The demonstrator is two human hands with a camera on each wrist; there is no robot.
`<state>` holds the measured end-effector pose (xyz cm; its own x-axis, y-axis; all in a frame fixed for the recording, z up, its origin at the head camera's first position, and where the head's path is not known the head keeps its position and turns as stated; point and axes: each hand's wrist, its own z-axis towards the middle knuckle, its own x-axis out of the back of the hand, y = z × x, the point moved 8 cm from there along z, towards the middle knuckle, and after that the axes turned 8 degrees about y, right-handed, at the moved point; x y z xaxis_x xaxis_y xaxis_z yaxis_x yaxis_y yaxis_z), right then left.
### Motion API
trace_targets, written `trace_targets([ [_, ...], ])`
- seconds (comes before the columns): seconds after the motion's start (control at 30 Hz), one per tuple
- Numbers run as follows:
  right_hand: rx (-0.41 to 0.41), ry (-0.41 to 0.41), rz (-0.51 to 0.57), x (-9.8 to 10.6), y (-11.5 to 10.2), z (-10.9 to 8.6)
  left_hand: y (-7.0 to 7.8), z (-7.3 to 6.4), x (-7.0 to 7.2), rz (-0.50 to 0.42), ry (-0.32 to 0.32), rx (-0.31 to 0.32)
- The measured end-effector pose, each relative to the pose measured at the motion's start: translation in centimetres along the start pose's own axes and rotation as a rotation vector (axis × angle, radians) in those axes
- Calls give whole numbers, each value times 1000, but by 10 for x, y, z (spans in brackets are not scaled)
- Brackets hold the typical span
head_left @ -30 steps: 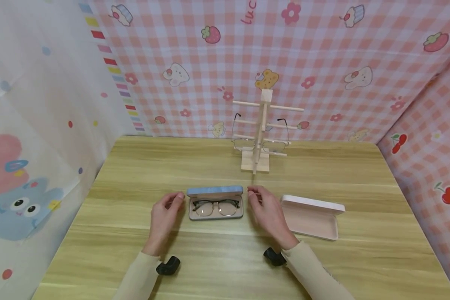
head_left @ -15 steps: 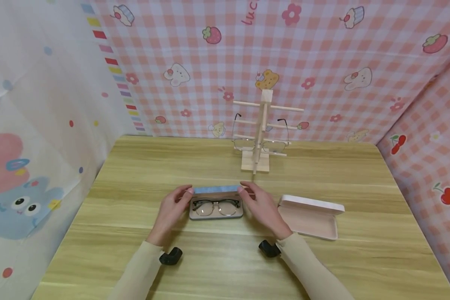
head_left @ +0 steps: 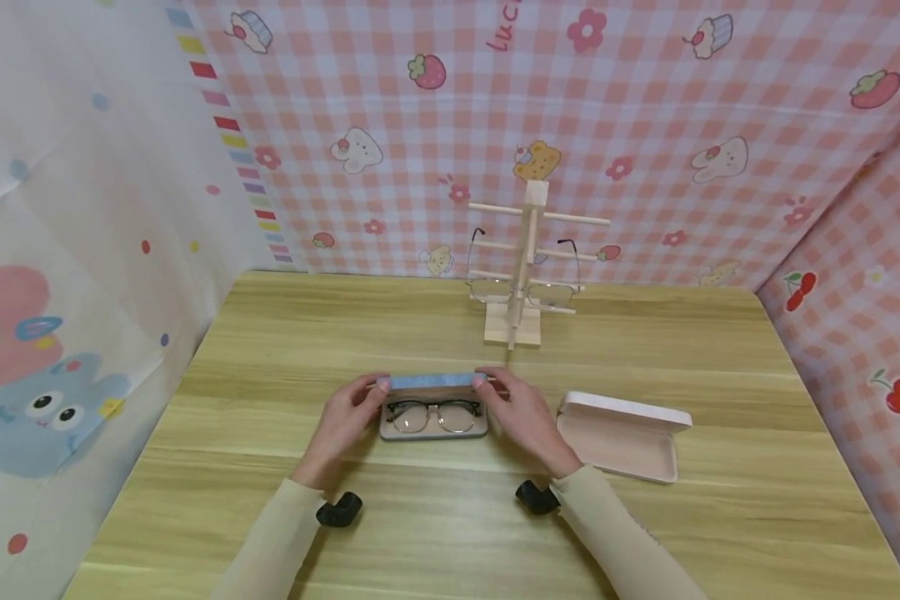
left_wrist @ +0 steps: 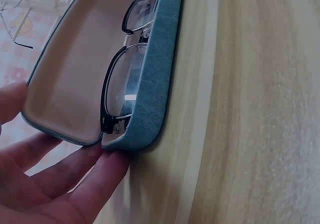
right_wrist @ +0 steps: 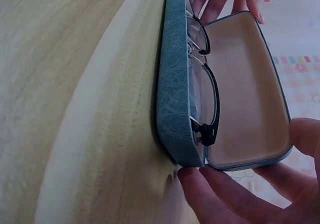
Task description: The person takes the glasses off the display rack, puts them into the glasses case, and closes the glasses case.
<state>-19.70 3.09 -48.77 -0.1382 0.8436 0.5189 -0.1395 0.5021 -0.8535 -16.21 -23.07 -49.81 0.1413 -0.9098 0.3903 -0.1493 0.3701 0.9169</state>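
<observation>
- I see the bare left hand (head_left: 347,417) pinching the left end of the open, blue, leathery-textured oblong glasses case (left_wrist: 152,84).
- The bare right hand (head_left: 523,414) pinches its right end.
- It holds black-browed eyeglasses (head_left: 432,408), left of the whitish oblong box (head_left: 630,408).

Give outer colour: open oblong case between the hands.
Teal-blue, finely mottled outer shell, clearest in the left wrist view.

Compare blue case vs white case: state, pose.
The blue case holds black-topped glasses; the white case shows only bare lining. The left hand and right hand grip the blue case; neither holds the white case. The blue case sits nearly square to the viewer, the white case slightly skewed. Shared: both open, pale-lined.
</observation>
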Motion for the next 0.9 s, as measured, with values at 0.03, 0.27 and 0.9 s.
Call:
trace_targets([
  [0.03,2,-4,6,0,0,0,0,0,0,-15,-12,3],
  [0.27,-6,-57,68,0,1,2,-3,1,-1,-123,-115,41],
  [0.9,3,-230,230,-4,3,-1,-12,-1,3,-242,-153,136],
])
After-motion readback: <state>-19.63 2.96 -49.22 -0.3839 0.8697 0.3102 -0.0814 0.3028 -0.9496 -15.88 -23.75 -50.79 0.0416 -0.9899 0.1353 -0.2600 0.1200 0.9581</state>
